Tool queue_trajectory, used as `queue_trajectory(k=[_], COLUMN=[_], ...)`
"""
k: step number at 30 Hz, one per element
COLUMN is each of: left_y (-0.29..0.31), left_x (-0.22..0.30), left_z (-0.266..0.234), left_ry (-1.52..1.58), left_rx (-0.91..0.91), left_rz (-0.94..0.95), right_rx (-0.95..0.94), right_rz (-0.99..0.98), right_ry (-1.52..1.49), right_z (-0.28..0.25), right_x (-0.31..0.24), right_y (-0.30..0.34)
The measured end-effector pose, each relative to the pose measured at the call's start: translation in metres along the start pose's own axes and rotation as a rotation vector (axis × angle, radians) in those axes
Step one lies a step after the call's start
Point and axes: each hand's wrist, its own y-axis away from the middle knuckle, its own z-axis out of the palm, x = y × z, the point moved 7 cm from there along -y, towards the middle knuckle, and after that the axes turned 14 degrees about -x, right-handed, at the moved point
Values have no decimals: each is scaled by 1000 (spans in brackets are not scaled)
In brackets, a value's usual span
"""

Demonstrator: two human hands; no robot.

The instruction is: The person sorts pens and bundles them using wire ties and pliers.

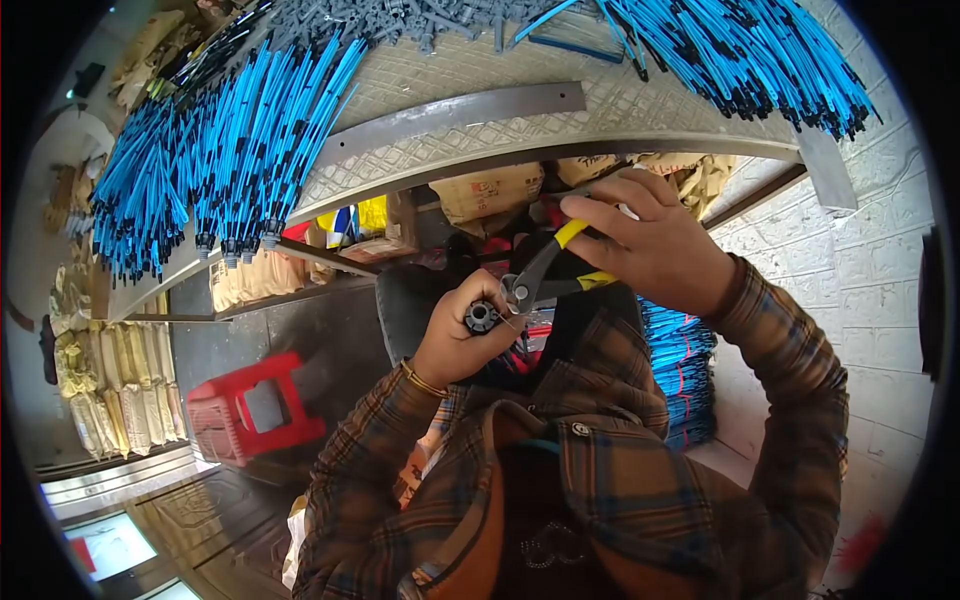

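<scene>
- Your left hand [450, 335] is curled around a black round part [482, 318]. Its open end, with little notches, points up out of your fist.
- Your right hand [665, 245] is holding the yellow-handled pliers [540, 273]. The two handles are spread apart in your fingers.
- The nose of the pliers is right by your left thumb and just beside the black round part. It is too small to tell if the pliers are biting on anything.
- Both hands are close together, above your lap.
- Past your hands is the metal table [480, 78] with a bumpy top. A flat metal strip [460, 112] lies near its edge.
- Past your left hand, and to its left, is a big heap of blue sticks with black bits [270, 130].
- Past your right hand is another heap of blue sticks [745, 60].
- Between those heaps, farther off, is a pile of gray plastic pieces [425, 15].
- Just past your grip, under the table, is a brown sack [490, 193].
- Well to the left of your left hand is a red plastic stool [300, 395].
- Below your right hand are tied blue bundles [678, 365].
</scene>
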Motion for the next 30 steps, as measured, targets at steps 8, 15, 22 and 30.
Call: queue_trajectory(k=[8, 15, 22, 30], left_y=[-5, -21, -35, -25], left_x=[0, 5, 13, -5], left_z=[5, 15, 23, -4], left_ry=[-36, -93, -72, -86], left_rx=[-60, -189, -259, -32], left_rz=[-59, -39, -3, -42], right_rx=[91, -3, 9, -527], right_rz=[-125, -283, -385, -72], right_ry=[59, 55, 31, -717], right_z=[3, 14, 18, 46], right_x=[1, 19, 40, 20], right_y=[-6, -9, -14, 6])
